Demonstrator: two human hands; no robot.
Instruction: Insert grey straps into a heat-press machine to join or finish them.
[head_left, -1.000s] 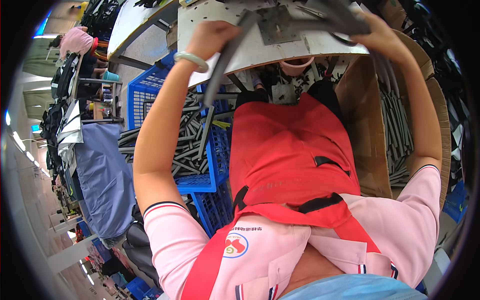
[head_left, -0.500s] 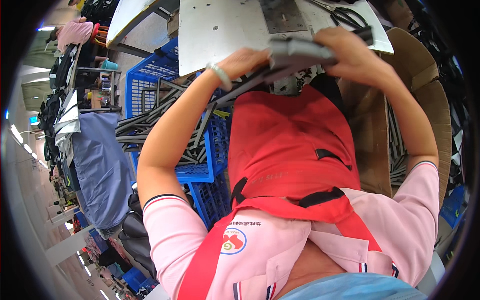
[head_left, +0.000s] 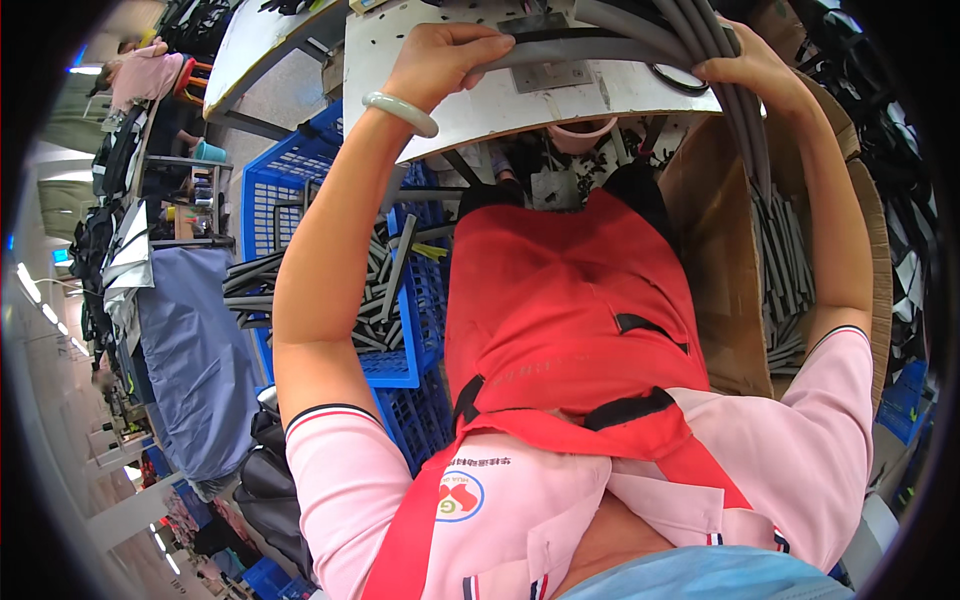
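strips (head_left: pixel 640 40) run left-right across the tabletop (head_left: pixel 440 110), then bend down toward the box (head_left: pixel 720 280) on the right | left hand (head_left: pixel 445 55) clenched over their left end | right hand (head_left: pixel 745 65) clamped on the bend, so it's nearer the hanging tails | more strips in the blue crate (head_left: pixel 400 330), lower left

Gripping a bundle of grey rubber strips (head_left: pixel 640 45) over the white worktable (head_left: pixel 480 110): left hand (head_left: pixel 445 60) closing around the bundle's left end, right hand (head_left: pixel 750 70) clasping where the strips are bending down past the table's right edge. Hanging into a cardboard box (head_left: pixel 720 230) right of the table. Lying below the table's left corner, blue crate (head_left: pixel 400 300) holding more grey strips.
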